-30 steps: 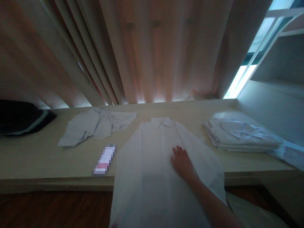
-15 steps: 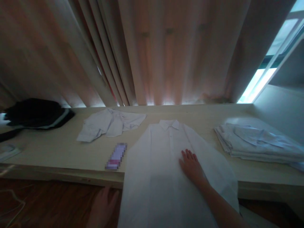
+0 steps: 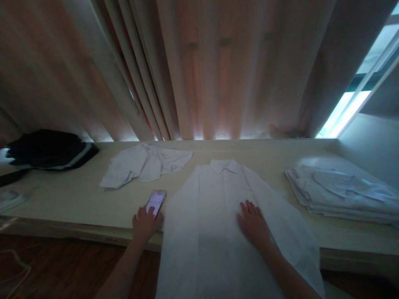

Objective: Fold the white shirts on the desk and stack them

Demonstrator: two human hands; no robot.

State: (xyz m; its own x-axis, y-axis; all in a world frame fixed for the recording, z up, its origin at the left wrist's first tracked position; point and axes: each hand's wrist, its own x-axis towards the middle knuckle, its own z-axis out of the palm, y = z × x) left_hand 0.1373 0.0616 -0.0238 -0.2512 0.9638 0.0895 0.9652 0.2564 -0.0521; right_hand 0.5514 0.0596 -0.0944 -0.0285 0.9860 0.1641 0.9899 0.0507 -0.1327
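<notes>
A white collared shirt (image 3: 215, 216) lies flat and buttoned on the light wooden table (image 3: 77, 199), its lower part hanging over the front edge. My right hand (image 3: 253, 224) rests palm down on the shirt's right front, fingers spread. My left hand (image 3: 145, 222) lies on the lower end of a phone (image 3: 155, 202) that sits just left of the shirt; whether it grips the phone I cannot tell.
A crumpled white shirt (image 3: 145, 166) lies at the back left. A stack of folded white shirts (image 3: 336, 189) sits at the right. Dark clothing (image 3: 46, 149) is at the far left. Curtains (image 3: 199, 66) hang behind the table; a wooden floor shows below.
My left hand has come up from below the table edge onto the phone. The right hand has stayed on the shirt. The view has shifted slightly.
</notes>
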